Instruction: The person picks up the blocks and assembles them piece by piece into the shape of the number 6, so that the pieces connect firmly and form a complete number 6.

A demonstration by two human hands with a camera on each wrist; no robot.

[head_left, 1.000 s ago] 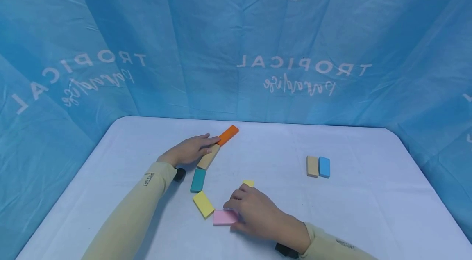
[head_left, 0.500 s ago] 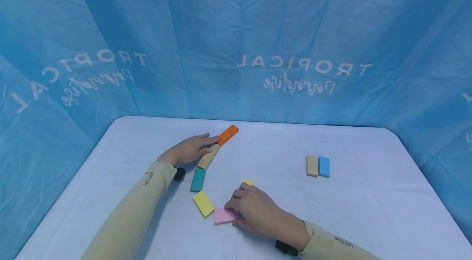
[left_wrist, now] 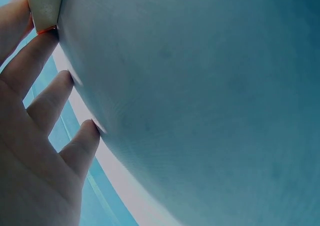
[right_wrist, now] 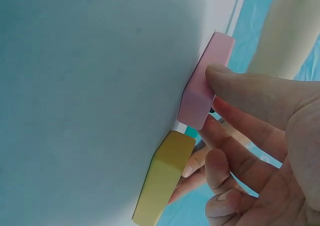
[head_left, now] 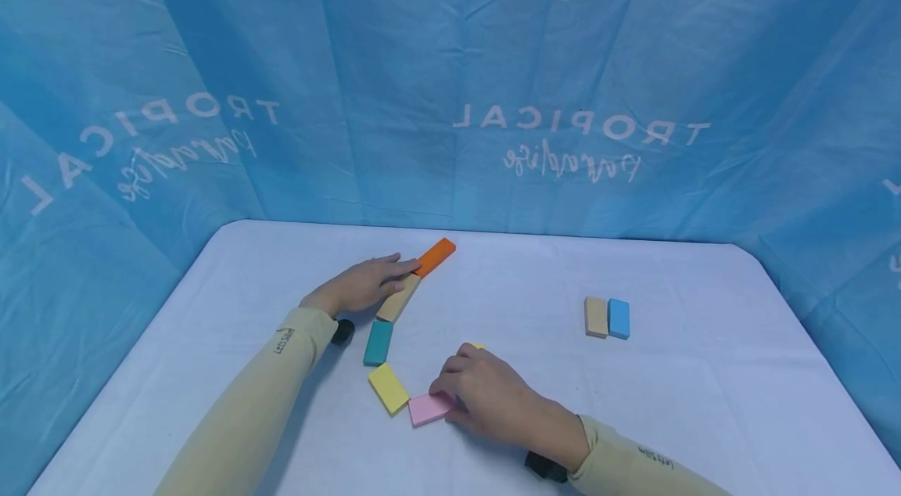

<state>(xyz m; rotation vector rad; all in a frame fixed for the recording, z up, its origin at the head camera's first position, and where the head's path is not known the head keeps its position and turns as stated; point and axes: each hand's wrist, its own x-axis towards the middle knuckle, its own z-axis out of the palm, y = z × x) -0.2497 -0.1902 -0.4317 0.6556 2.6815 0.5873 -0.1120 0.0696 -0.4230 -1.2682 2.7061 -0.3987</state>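
A curved row of flat blocks lies on the table. My left hand [head_left: 366, 282] reaches over its far end, fingers extended, touching the plain wooden block [head_left: 399, 299] and the near end of the orange block [head_left: 438, 256]. A teal block [head_left: 378, 343] and a yellow block [head_left: 389, 389] continue the row. At its near end my right hand [head_left: 489, 394] pinches a pink block [head_left: 428, 408], with the thumb [right_wrist: 235, 83] on its near side. The pink block's left end meets the yellow block's corner. Another yellow block [right_wrist: 165, 178] lies beyond it, mostly hidden by the right hand in the head view.
Farther right, a plain wooden block [head_left: 595, 317] and a blue block [head_left: 619, 318] lie side by side. The white-covered table [head_left: 697, 402] has a blue printed curtain [head_left: 394, 89] behind it and at both sides.
My right hand has turned the pink block slightly, its right end swinging away from me. The hand now covers more of the yellow block behind it. The left hand stays where it was.
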